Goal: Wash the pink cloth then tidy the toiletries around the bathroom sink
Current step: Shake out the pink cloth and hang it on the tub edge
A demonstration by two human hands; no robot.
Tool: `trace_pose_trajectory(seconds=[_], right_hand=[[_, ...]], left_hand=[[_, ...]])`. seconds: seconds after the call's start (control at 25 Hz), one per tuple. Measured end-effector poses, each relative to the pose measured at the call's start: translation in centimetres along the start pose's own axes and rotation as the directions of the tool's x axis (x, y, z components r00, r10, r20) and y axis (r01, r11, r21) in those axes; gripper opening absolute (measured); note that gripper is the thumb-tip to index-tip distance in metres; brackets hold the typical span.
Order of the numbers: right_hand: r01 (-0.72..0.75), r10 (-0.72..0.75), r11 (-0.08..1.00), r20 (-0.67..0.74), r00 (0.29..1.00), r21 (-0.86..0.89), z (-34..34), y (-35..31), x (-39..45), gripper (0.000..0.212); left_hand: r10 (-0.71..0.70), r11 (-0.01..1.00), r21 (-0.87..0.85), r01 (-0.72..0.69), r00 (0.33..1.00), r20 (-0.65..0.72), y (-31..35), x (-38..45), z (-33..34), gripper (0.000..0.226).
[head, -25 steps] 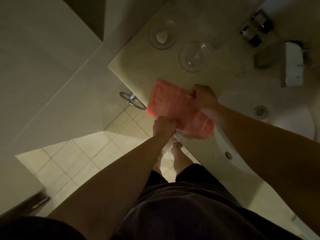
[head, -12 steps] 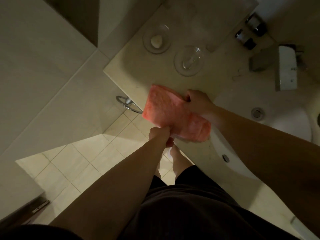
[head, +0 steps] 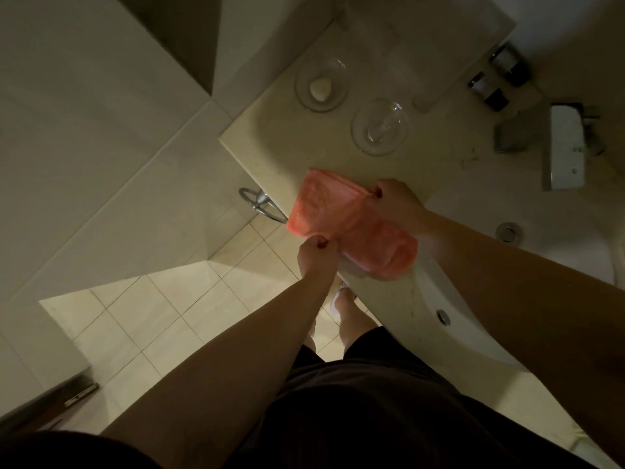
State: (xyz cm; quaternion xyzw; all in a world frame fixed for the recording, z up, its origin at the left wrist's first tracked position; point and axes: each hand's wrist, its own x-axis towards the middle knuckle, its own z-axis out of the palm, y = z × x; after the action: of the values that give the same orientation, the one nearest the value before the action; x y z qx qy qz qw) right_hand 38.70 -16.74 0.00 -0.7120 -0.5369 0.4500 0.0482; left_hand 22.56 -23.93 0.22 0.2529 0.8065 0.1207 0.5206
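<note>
Pink cloth (head: pixel 348 225) lies folded at counter (head: pixel 304 154) edge beside sink basin (head: pixel 473 333), left hand (head: pixel 316 253) pinching its near edge, right hand (head: pixel 394 203) gripping its far edge; 2 glass dishes (head: pixel 378 126) behind, 1 holding soap (head: pixel 319 89).

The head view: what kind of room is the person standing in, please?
Most likely a bathroom, perhaps in a hotel. A white sink with a drain is set in a stone counter, a soap lies in a glass dish, and the floor is tiled.
</note>
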Motion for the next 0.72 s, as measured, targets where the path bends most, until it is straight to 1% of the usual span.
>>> trace_pose_trajectory(seconds=[0.08, 0.16, 0.24, 0.28, 0.36, 0.44, 0.52, 0.56, 0.64, 0.72], right_hand=[[0.002, -0.002, 1.000, -0.024, 1.000, 0.024, -0.1, -0.9, -0.5, 0.027], [0.025, -0.021, 0.997, -0.056, 0.998, 0.075, -0.3, -2.0, -1.4, 0.026], [0.036, -0.021, 0.992, -0.115, 0.993, 0.125, -0.7, -3.5, -2.3, 0.023], [0.042, -0.018, 0.987, -0.153, 0.988, 0.156, -0.9, -4.3, -2.8, 0.026], [0.097, -0.027, 0.955, -0.244, 0.969, 0.279, -1.0, -6.7, -4.3, 0.029], [0.190, -0.040, 0.898, -0.357, 0.933, 0.397, -0.9, -9.4, -6.0, 0.021], [0.293, -0.079, 0.873, -0.480, 0.874, 0.389, -0.6, -12.2, -7.9, 0.017], [0.330, -0.102, 0.871, -0.524, 0.846, 0.363, -0.4, -13.4, -8.7, 0.014], [0.378, -0.114, 0.853, -0.579, 0.807, 0.360, -0.2, -15.7, -10.1, 0.008], [0.435, -0.156, 0.830, -0.603, 0.782, 0.350, 0.3, -17.5, -11.4, 0.020]], left_hand=[[0.083, 0.987, -0.137, -0.085, 0.996, -0.024, 0.7, -0.8, -1.1, 0.024], [0.145, 0.959, -0.233, -0.161, 0.986, -0.082, 1.6, -1.3, -3.2, 0.031], [0.213, 0.939, -0.247, -0.241, 0.968, -0.136, 3.0, -1.5, -5.8, 0.023], [0.250, 0.932, -0.230, -0.280, 0.956, -0.151, 3.9, -1.7, -7.3, 0.019], [0.339, 0.909, -0.201, -0.366, 0.928, -0.156, 5.5, -2.2, -10.4, 0.017], [0.418, 0.873, -0.201, -0.444, 0.894, -0.161, 6.9, -2.7, -13.2, 0.023], [0.482, 0.833, -0.209, -0.512, 0.858, -0.180, 7.6, -3.3, -16.2, 0.025], [0.504, 0.814, -0.223, -0.536, 0.843, -0.186, 7.7, -3.5, -17.5, 0.022], [0.520, 0.779, -0.300, -0.551, 0.835, -0.181, 7.8, -4.1, -19.7, 0.015], [0.539, 0.756, -0.350, -0.554, 0.829, -0.149, 7.6, -4.4, -21.7, 0.019]])
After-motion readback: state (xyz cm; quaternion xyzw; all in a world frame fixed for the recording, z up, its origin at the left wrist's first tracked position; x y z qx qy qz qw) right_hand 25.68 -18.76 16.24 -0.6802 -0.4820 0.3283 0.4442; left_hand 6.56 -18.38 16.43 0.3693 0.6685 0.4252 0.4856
